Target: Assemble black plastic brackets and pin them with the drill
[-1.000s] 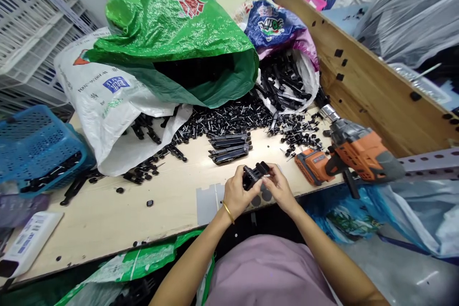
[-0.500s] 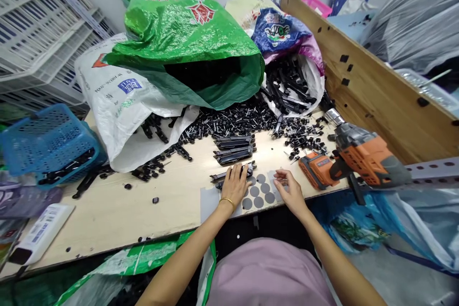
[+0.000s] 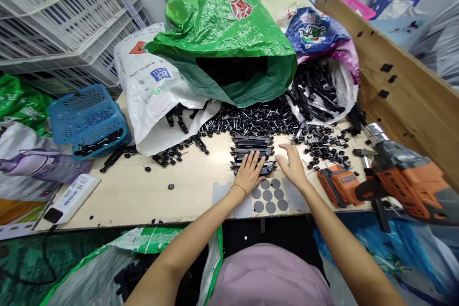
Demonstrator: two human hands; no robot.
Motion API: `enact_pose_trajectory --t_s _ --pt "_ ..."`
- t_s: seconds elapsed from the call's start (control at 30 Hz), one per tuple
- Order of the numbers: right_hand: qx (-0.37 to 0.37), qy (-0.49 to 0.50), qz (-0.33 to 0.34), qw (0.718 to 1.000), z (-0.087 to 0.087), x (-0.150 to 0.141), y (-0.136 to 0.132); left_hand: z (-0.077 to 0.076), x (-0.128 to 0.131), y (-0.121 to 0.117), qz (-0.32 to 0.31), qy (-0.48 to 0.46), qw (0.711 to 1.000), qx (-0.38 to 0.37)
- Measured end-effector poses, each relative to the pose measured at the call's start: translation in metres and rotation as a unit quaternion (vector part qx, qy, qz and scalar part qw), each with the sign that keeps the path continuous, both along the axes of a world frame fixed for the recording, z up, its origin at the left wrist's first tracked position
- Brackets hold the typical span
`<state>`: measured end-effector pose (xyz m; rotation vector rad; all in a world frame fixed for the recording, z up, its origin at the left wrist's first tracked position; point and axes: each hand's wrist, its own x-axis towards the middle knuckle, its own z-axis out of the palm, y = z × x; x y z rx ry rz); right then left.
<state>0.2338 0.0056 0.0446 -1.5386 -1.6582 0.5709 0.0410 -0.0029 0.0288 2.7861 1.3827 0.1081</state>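
My left hand (image 3: 250, 172) lies flat, fingers spread, over the nearest of several long black plastic parts (image 3: 253, 142) lined up in a stack on the bench. A gold bangle (image 3: 239, 190) circles that wrist. Just right of the row, my right hand (image 3: 292, 167) hovers with thumb and fingers apart, holding nothing, its fingertips near the parts' right ends. Below both hands, several grey discs (image 3: 267, 195) sit in a grid on the bench, with flat grey pieces on either side. Behind the row spreads a heap of small black pieces with metal pins (image 3: 254, 118).
An orange cordless power tool (image 3: 405, 177) lies at the right, by a wooden side board (image 3: 409, 76). Green (image 3: 218, 24) and white (image 3: 154, 86) sacks stand behind. At the left are a blue basket (image 3: 89, 119), a purple bottle (image 3: 50, 165) and a white box-like object (image 3: 73, 198).
My left hand has pushed the nearest black parts away from me, up against the others. The right hand has moved forward from the discs to beside the row. The view has shifted left.
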Motion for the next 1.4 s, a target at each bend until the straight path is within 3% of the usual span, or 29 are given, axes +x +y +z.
enact_pose_trajectory --t_s 0.13,0.23,0.43,0.57,0.63,0.7,0.73,0.83,0.9,1.0,1.13,1.3,1.4 --pt "-0.024 -0.094 0.097 0.991 -0.004 -0.031 0.068 -0.006 -0.005 0.007 -0.015 0.027 0.999 -0.014" --pt "-0.05 -0.144 0.134 0.979 -0.015 -0.047 0.097 -0.009 -0.007 0.014 -0.018 0.028 0.999 -0.012" --pt "-0.055 -0.165 0.166 0.971 -0.025 -0.045 0.114 -0.01 -0.005 0.019 -0.011 0.004 1.0 -0.008" --pt "-0.05 -0.153 0.183 0.97 -0.021 -0.037 0.115 0.002 -0.004 0.009 -0.036 -0.036 0.999 -0.014" --pt "-0.033 -0.123 0.17 0.977 -0.016 -0.029 0.116 0.011 -0.015 0.006 -0.053 -0.082 0.995 -0.006" --pt "-0.012 -0.099 0.132 0.986 -0.009 -0.017 0.12 0.018 -0.041 0.01 0.001 -0.143 0.99 0.019" --pt "-0.006 -0.097 0.108 0.989 -0.004 -0.01 0.124 0.019 -0.059 0.015 0.066 -0.173 0.982 0.036" --pt "-0.019 -0.117 0.044 0.992 0.008 0.008 0.139 0.012 -0.117 0.042 0.329 -0.224 0.914 0.08" --pt "-0.032 -0.131 0.011 0.991 0.014 0.015 0.15 0.001 -0.145 0.063 0.42 -0.209 0.88 0.073" --pt "-0.044 -0.145 -0.02 0.988 0.015 0.016 0.162 -0.018 -0.159 0.083 0.459 -0.159 0.873 0.043" --pt "-0.066 -0.163 -0.036 0.984 0.014 0.002 0.171 -0.032 -0.155 0.086 0.444 -0.163 0.879 0.056" --pt "-0.074 -0.179 -0.058 0.979 0.021 -0.008 0.179 -0.035 -0.158 0.088 0.428 -0.173 0.886 0.048" --pt "-0.049 -0.193 -0.106 0.974 0.026 -0.003 0.192 -0.034 -0.158 0.09 0.429 -0.151 0.89 0.031"
